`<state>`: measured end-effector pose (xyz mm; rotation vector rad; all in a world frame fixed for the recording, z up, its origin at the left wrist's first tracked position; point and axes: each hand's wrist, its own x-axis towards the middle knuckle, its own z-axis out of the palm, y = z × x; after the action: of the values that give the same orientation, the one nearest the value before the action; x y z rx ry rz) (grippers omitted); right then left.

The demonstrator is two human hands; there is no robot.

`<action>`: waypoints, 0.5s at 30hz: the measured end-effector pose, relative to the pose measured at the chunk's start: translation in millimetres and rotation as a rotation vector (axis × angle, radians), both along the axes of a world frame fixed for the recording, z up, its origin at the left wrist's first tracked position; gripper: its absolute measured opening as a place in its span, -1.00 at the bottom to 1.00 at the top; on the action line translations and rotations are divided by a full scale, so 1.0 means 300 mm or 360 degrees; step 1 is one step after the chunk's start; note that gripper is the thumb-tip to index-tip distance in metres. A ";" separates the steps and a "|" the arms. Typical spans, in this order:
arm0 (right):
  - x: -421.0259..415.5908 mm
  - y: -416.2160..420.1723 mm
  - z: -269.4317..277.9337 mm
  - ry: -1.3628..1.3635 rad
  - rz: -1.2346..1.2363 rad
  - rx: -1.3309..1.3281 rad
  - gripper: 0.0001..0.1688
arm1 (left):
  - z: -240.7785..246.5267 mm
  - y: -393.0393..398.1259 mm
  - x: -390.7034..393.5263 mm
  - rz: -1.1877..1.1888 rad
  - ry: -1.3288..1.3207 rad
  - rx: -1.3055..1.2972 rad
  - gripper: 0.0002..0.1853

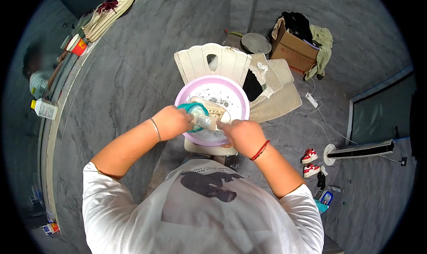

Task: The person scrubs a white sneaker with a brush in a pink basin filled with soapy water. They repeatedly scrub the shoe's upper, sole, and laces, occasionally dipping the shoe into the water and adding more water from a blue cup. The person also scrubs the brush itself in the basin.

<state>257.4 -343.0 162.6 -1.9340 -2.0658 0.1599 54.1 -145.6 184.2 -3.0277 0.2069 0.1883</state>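
A pink-rimmed basin (245,111) with sudsy water rests on a white plastic chair (196,62). My left hand (173,121) grips a teal container (191,106) with whitish contents over the near left part of the basin. Between my hands lies a small clear and beige packet or strip (204,121); its exact kind cannot be told. The fingers of my right hand (242,134) pinch its right end. Behind them, a cream shoe (218,110) sits in the basin, partly hidden by the container and my hands.
Beige mats (280,102) lie right of the chair. A cardboard box (293,52) of clothes stands behind them. Red and white shoes (310,170), a tower fan (362,151) and a power strip (311,100) are at the right. A ledge at the left holds cream shoes (108,18), a cup (77,45) and a bottle (46,108).
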 end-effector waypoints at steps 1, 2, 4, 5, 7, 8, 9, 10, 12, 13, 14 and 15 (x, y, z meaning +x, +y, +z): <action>-0.014 0.006 -0.001 -0.0101 0.0018 -0.0008 -0.62 | -0.005 -0.008 0.007 -0.0041 0.0010 0.0029 -0.92; -0.030 0.013 0.005 -0.0202 0.0038 -0.0016 -0.62 | -0.036 -0.002 0.011 -0.0089 0.0057 0.0065 -0.92; -0.062 0.039 0.012 -0.0300 0.0053 -0.0100 -0.55 | -0.046 -0.009 0.024 -0.0114 0.0141 0.0114 -0.91; -0.078 0.050 0.013 -0.0291 0.0031 -0.0183 -0.57 | -0.047 -0.015 0.030 -0.0126 0.0182 0.0139 -0.91; -0.099 0.069 0.013 -0.0277 -0.0016 -0.0352 -0.59 | -0.033 -0.025 0.041 -0.0140 0.0241 0.0219 -0.90; -0.102 0.076 0.016 -0.0258 -0.0012 -0.0424 -0.59 | -0.028 -0.028 0.044 -0.0147 0.0270 0.0259 -0.90; -0.105 0.083 0.021 -0.0237 -0.0004 -0.0496 -0.60 | -0.029 -0.029 0.042 -0.0133 0.0287 0.0257 -0.90; -0.105 0.091 0.024 -0.0217 0.0003 -0.0569 -0.61 | -0.030 -0.028 0.040 -0.0119 0.0304 0.0255 -0.90; -0.088 0.108 0.016 -0.0131 0.0124 -0.0604 -0.74 | -0.032 -0.023 0.032 -0.0115 0.0323 0.0240 -0.90; -0.077 0.119 0.009 -0.0087 0.0183 -0.0621 -0.75 | -0.035 -0.020 0.028 -0.0125 0.0325 0.0228 -0.90; -0.065 0.137 -0.005 -0.0035 0.0244 -0.0740 -0.73 | -0.039 -0.018 0.023 -0.0134 0.0327 0.0214 -0.90; -0.053 0.159 -0.016 0.0014 0.0304 -0.0857 -0.66 | -0.045 -0.018 0.018 -0.0150 0.0332 0.0204 -0.90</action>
<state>241.5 -295.3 157.8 -1.9897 -2.3742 0.8420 59.5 -151.0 170.7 -2.8612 0.3391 0.4900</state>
